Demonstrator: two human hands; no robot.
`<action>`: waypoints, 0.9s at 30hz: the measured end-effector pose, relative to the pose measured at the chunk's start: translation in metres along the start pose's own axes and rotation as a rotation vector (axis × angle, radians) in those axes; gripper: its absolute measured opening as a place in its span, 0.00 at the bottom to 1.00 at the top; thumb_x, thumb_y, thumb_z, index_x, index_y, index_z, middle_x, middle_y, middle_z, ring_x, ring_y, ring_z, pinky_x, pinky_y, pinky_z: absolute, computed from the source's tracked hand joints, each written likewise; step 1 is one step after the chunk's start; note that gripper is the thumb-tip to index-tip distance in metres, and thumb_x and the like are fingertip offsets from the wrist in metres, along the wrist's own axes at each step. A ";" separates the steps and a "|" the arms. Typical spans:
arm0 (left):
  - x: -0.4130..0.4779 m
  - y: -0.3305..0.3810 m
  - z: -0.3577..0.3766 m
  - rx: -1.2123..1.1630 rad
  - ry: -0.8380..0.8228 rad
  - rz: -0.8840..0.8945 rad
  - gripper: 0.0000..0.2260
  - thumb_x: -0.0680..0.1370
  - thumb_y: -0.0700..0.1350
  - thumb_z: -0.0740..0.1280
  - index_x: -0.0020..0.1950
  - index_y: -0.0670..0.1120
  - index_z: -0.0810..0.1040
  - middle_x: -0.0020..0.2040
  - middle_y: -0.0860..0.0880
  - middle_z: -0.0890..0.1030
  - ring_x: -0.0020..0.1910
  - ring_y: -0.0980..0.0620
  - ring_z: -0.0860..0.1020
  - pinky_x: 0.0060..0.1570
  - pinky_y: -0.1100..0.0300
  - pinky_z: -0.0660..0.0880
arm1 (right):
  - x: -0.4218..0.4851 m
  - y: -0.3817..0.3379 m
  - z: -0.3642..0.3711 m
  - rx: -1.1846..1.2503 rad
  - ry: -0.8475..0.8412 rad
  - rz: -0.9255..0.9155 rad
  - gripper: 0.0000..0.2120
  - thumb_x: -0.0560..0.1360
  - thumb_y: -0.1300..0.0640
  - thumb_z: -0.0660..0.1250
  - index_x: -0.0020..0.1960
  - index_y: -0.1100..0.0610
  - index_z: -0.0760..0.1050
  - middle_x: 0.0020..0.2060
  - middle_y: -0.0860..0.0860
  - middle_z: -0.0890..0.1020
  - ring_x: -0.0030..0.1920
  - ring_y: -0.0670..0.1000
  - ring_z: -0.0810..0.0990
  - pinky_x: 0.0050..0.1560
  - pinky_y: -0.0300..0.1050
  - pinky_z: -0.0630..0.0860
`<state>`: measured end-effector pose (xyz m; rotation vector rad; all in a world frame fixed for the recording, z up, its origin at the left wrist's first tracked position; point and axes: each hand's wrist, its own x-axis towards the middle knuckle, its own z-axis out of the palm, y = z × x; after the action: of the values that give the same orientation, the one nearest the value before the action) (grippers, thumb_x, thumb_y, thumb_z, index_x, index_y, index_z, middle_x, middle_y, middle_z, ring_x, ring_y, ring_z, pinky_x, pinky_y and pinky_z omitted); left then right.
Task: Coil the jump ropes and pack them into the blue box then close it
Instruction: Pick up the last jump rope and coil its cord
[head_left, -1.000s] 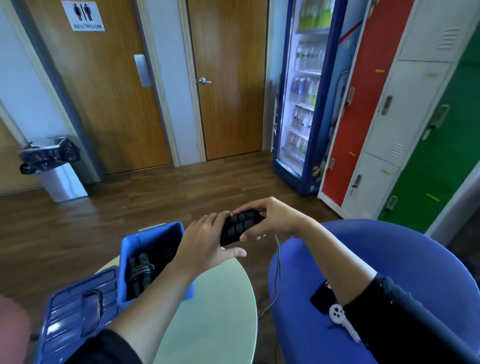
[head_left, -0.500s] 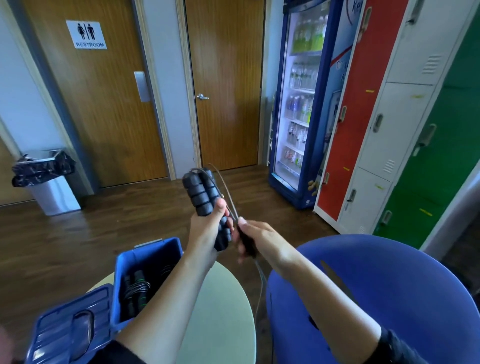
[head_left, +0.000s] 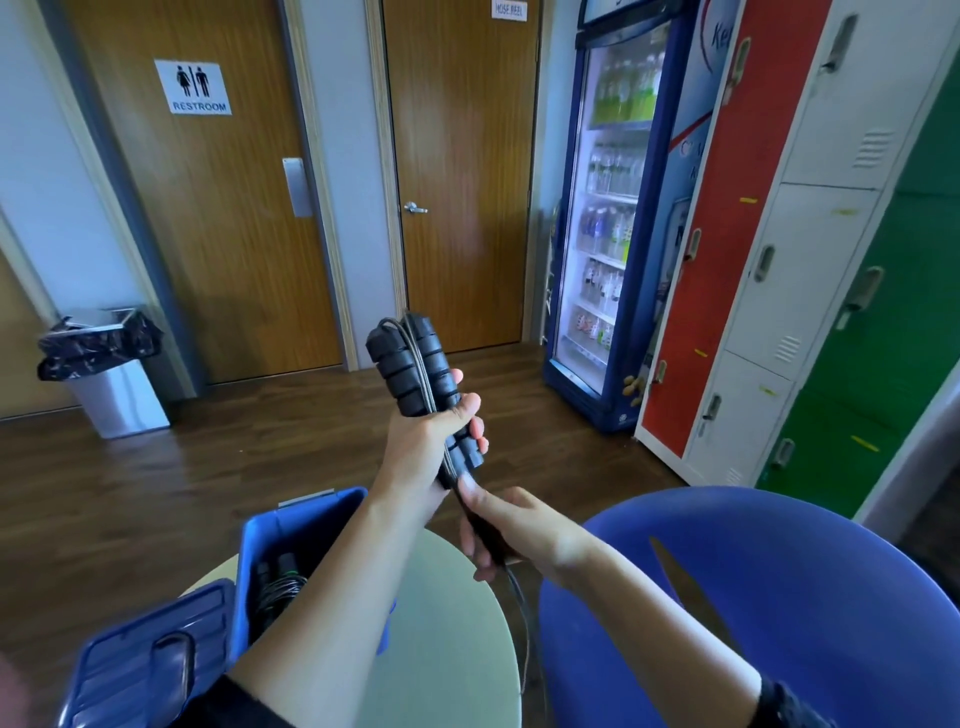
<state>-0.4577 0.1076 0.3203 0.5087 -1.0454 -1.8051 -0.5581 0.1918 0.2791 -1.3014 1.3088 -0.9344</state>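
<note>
**Jump ropes: one packed, one mid-coil, lid still off**

Blue box (head_left: 306, 525) at about 7 o'clock on the pale round table (head_left: 457, 639), open, with its lid (head_left: 145, 660) lying off just beside it at 8 o'clock. Inside, a coiled jump rope (head_left: 278, 579) with dark handles upright against the wall: judged as packed. Whether more lies beneath, hidden.

Raised at centre, above and to 1 o'clock of the box: second rope's handles (head_left: 410, 364), two ribbed black grips held side by side, cord (head_left: 422, 374) looped over their top and running down between them. Left hand (head_left: 428, 441) clenched round the lower part of the pair, thumb across the front. Right hand (head_left: 511, 530) just below at 5 o'clock, closed round the cord, index finger pressed up near the handle ends. Loose cord trailing down past the table edge toward the blue chair (head_left: 779, 597) at 4 o'clock; its end out of sight.

Judged well under way, not near finished: wrapping hardly begun on this rope, then placing in the box, then fitting the lid. Further ropes, if any, not visible.

Writing, biggest first: cooler (head_left: 618, 218) at 1 o'clock, partial "Ke…" on its side panel, rest cut off by the lockers. "RESTROOM" sign (head_left: 193, 87) with two figures, at 11 o'clock. Small door plate (head_left: 509, 9) at 12 o'clock, apparently "HOSE REEL". Bottle labels too small to read.
</note>
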 end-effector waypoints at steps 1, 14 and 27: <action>0.000 0.005 -0.001 -0.019 -0.033 -0.015 0.13 0.75 0.31 0.66 0.57 0.43 0.73 0.36 0.46 0.74 0.31 0.50 0.75 0.32 0.55 0.75 | -0.001 0.010 -0.001 -0.059 -0.036 -0.002 0.35 0.78 0.34 0.49 0.31 0.62 0.71 0.24 0.55 0.72 0.27 0.50 0.74 0.38 0.38 0.73; -0.011 0.031 -0.018 0.146 -0.306 -0.516 0.22 0.72 0.48 0.70 0.62 0.39 0.74 0.61 0.34 0.78 0.60 0.32 0.77 0.57 0.36 0.75 | 0.016 -0.046 -0.058 -0.853 0.699 -0.517 0.23 0.76 0.37 0.57 0.34 0.54 0.62 0.26 0.45 0.65 0.30 0.48 0.65 0.32 0.45 0.61; -0.002 0.048 -0.023 0.218 -0.443 -0.587 0.26 0.59 0.45 0.82 0.51 0.46 0.73 0.33 0.49 0.73 0.27 0.53 0.71 0.33 0.59 0.73 | 0.033 -0.041 -0.066 -0.637 0.511 -0.211 0.37 0.76 0.31 0.45 0.28 0.60 0.69 0.23 0.52 0.73 0.27 0.51 0.72 0.38 0.52 0.71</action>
<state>-0.4154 0.0909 0.3474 0.6047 -1.5194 -2.4051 -0.6111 0.1455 0.3263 -1.7804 2.0039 -1.0862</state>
